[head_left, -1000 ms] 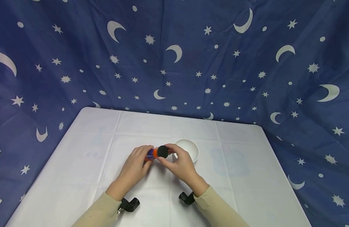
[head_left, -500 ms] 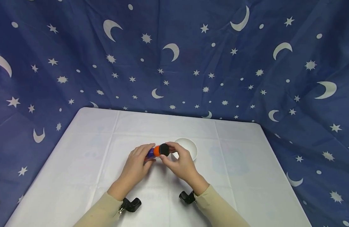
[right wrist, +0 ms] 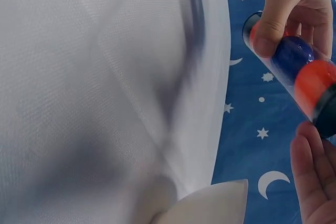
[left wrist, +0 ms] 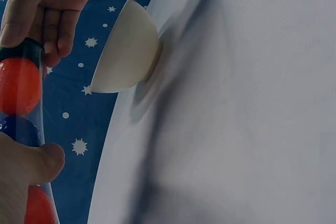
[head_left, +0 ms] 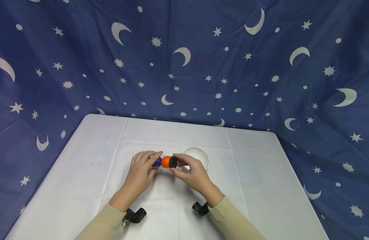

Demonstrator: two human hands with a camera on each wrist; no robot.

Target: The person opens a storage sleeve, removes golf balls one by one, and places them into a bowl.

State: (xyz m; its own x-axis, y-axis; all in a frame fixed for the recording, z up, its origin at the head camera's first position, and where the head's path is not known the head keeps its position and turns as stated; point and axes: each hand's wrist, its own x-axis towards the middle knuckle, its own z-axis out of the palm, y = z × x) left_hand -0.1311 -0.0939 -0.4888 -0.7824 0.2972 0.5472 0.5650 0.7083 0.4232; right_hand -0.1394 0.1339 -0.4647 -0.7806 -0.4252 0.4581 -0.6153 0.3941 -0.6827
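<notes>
A clear tube (right wrist: 303, 69) with dark end caps holds orange and blue balls in a row. My left hand (head_left: 138, 170) grips its body, thumb on the near side. At the tube's right end, my right hand (head_left: 194, 172) holds the black cap (head_left: 173, 162) between thumb and fingers. An orange ball (head_left: 165, 162) sits beside that cap, followed by a blue ball (head_left: 157, 162). Another orange ball (left wrist: 39, 205) shows below the left thumb in the left wrist view. The tube lies roughly level, above the table. My left hand covers its far end in the head view.
A white bowl (head_left: 204, 156) stands just behind and right of my right hand. White cloth covers the table (head_left: 112, 146). A blue curtain (head_left: 202, 66) with moons and stars hangs behind the table. Black wrist cameras (head_left: 136, 215) stick out inward from both sleeves.
The tube has turned so that the capped end, earlier facing the head camera, now points right and appears edge-on. My left hand has shifted slightly left. Both hands keep their hold.
</notes>
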